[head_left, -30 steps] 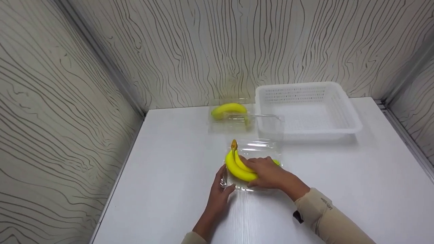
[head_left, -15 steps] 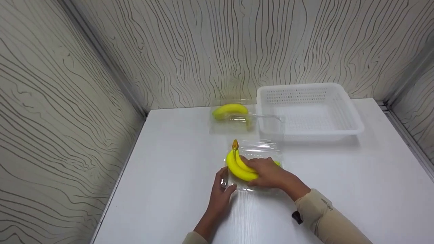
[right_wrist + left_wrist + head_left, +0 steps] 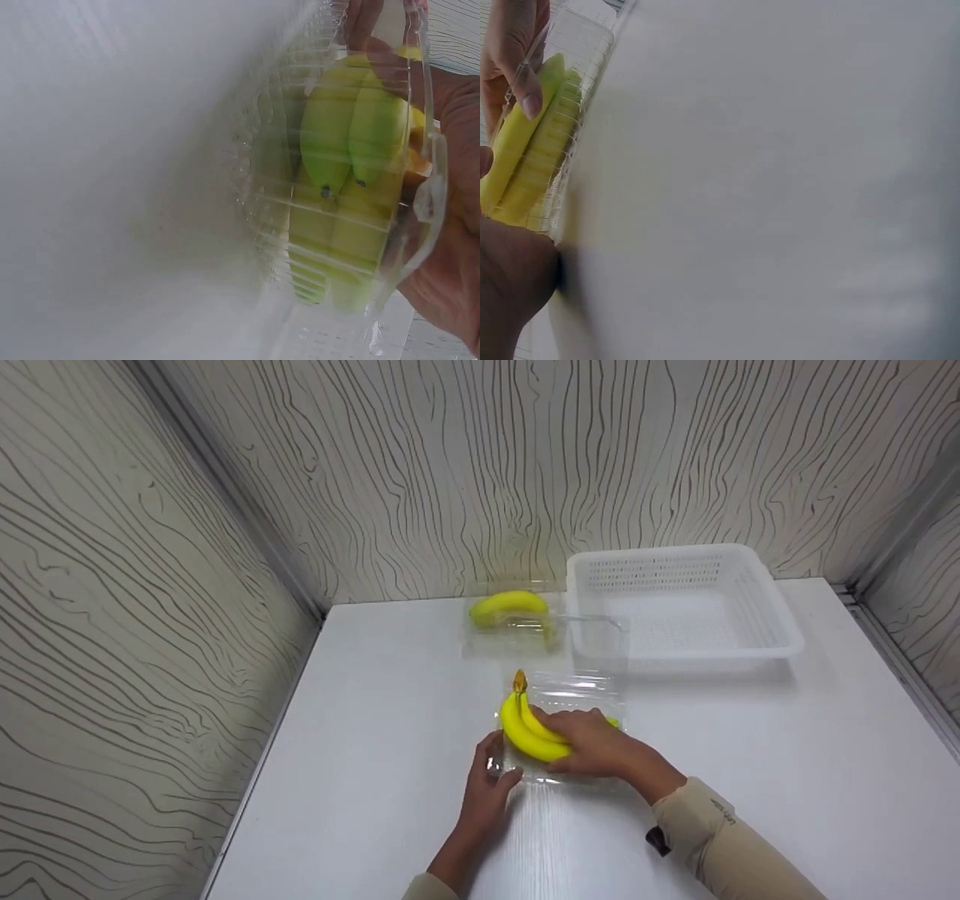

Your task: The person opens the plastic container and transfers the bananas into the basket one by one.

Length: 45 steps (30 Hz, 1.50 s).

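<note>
Bright yellow bananas (image 3: 529, 739), joined at a brown stem, lie in a clear plastic clamshell container (image 3: 540, 775) with its lid (image 3: 574, 684) folded open at the far side. My right hand (image 3: 596, 746) lies over the bananas and grips them from above, thumb on the near side. Through the ribbed wall in the right wrist view, bananas (image 3: 326, 131) with green tips show above more bananas. My left hand (image 3: 486, 795) holds the container's left end, thumb in front and fingers curled behind. The left wrist view shows the bananas (image 3: 529, 142) pressed lengthwise along the container wall.
Behind, against the wall, stands another clear container (image 3: 495, 643) with a banana (image 3: 510, 604) in it. To its right is a white perforated basket (image 3: 686, 652). Patterned wall panels (image 3: 420, 480) bound the white table (image 3: 360, 750) at back and sides.
</note>
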Each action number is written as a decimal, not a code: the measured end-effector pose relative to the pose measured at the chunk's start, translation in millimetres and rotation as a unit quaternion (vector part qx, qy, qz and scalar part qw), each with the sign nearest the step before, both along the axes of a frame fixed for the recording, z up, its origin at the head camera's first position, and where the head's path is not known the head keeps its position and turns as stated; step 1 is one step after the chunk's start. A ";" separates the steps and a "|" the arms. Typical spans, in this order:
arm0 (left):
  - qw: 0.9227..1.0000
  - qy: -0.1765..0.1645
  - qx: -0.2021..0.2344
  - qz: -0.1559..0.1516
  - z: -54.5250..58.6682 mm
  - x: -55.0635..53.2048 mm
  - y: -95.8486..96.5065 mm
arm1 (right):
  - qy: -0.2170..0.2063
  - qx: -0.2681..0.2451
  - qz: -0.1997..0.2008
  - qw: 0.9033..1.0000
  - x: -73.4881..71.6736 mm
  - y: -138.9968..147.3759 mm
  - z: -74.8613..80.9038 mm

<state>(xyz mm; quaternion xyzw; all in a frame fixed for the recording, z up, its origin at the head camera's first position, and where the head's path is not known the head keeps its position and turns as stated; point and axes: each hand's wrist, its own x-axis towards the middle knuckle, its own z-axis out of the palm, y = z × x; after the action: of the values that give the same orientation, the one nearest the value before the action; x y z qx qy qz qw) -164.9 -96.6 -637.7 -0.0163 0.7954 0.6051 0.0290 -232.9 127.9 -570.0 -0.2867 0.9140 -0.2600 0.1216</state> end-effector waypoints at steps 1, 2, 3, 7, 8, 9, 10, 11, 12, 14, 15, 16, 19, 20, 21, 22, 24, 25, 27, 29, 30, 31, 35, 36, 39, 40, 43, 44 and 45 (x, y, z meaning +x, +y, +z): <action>1.000 0.000 0.000 0.000 0.0 0.5 -0.3 | -0.001 0.000 0.000 1.000 0.3 -0.3 0.2; 1.000 0.001 -0.001 0.001 0.1 0.9 -0.4 | 0.000 0.000 0.001 1.000 0.5 -0.5 0.3; 1.000 -0.001 -0.001 0.001 0.1 1.3 -0.5 | 0.003 -0.003 0.003 1.000 0.9 -0.7 0.7; 1.000 -0.009 -0.003 0.003 2.1 2.5 0.1 | 0.007 -0.009 0.004 1.000 2.1 -1.0 3.0; 1.000 -0.010 -0.003 0.003 2.7 2.6 0.3 | 0.008 -0.010 0.004 1.000 2.1 -1.0 3.5; 1.000 -0.012 -0.003 0.002 3.2 2.9 0.4 | 0.007 -0.011 0.003 1.000 2.3 -1.1 4.0; 1.000 -0.011 -0.004 0.002 3.4 3.0 0.4 | 0.004 -0.010 0.000 1.000 2.5 -1.2 4.2; 1.000 -0.011 -0.004 0.003 3.3 3.0 0.2 | 0.004 -0.009 -0.001 1.000 2.5 -1.5 4.2; 1.000 -0.008 -0.005 0.003 3.1 3.3 -0.1 | 0.000 -0.009 -0.003 1.000 2.5 -1.8 4.2; 1.000 -0.005 -0.004 0.004 3.0 3.8 -0.7 | -0.001 -0.009 -0.002 1.000 2.4 -2.5 4.1; 1.000 -0.004 -0.006 0.005 2.8 3.9 -1.0 | -0.001 -0.009 -0.002 1.000 2.2 -2.9 3.8; 1.000 -0.004 -0.006 0.006 2.7 4.0 -1.2 | -0.002 -0.010 -0.001 1.000 1.9 -3.3 3.6; 1.000 -0.002 -0.004 0.007 1.7 4.5 -1.6 | -0.003 -0.008 -0.001 1.000 1.1 -3.6 2.5; 1.000 -0.004 -0.004 0.008 1.6 4.7 -1.7 | -0.004 -0.008 -0.001 1.000 0.7 -3.5 2.1; 1.000 -0.005 -0.002 0.007 1.4 4.7 -1.6 | -0.004 -0.008 -0.002 1.000 0.4 -3.4 2.0; 1.000 -0.006 0.003 0.006 1.4 4.6 -1.5 | -0.002 -0.007 -0.002 1.000 0.2 -3.2 2.0; 1.000 -0.005 0.005 0.003 1.7 4.0 -1.1 | 0.002 -0.007 -0.004 1.000 -0.4 -2.7 2.3; 1.000 -0.005 0.005 0.002 2.0 3.5 -1.0 | 0.003 -0.008 -0.004 1.000 -0.7 -2.4 2.5; 1.000 -0.003 0.008 -0.001 2.2 2.6 -1.1 | 0.004 -0.006 -0.005 1.000 -1.0 -2.1 3.3; 1.000 -0.001 0.006 -0.003 2.8 2.2 -1.4 | 0.003 -0.008 -0.006 1.000 -1.1 -1.9 3.7; 1.000 -0.001 0.005 -0.004 3.1 1.9 -1.5 | 0.003 -0.008 -0.007 1.000 -1.1 -1.8 3.6; 1.000 -0.001 0.004 -0.005 3.3 1.8 -1.8 | 0.003 -0.009 -0.007 1.000 -1.0 -1.8 3.6; 1.000 -0.010 -0.002 -0.003 3.0 1.9 -1.4 | 0.010 -0.013 -0.004 1.000 -0.7 -2.3 2.4; 1.000 -0.013 -0.003 0.000 2.8 2.2 -1.3 | 0.013 -0.012 -0.002 1.000 -0.5 -2.4 2.0; 1.000 -0.024 -0.006 0.006 2.1 2.7 -0.1 | 0.011 -0.012 0.002 1.000 -0.6 -2.2 1.3; 1.000 -0.022 -0.005 0.004 1.9 2.5 0.2 | 0.010 -0.011 0.000 1.000 -0.7 -2.0 1.4; 1.000 -0.018 -0.003 0.001 1.9 1.9 0.8 | 0.001 -0.010 -0.004 1.000 -1.3 -1.7 2.5; 1.000 -0.015 -0.001 0.000 2.1 2.0 0.8 | -0.002 -0.010 -0.004 1.000 -1.6 -1.9 2.6; 1.000 -0.012 0.000 0.000 2.0 2.0 0.6 | -0.006 -0.010 -0.004 1.000 -1.8 -2.1 2.8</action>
<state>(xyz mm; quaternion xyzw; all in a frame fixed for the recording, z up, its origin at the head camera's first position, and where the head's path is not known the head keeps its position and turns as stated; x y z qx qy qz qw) -162.8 -96.0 -635.8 -0.0239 0.7951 0.6047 0.0384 -234.7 125.9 -567.2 -0.2827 0.9117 -0.2713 0.1235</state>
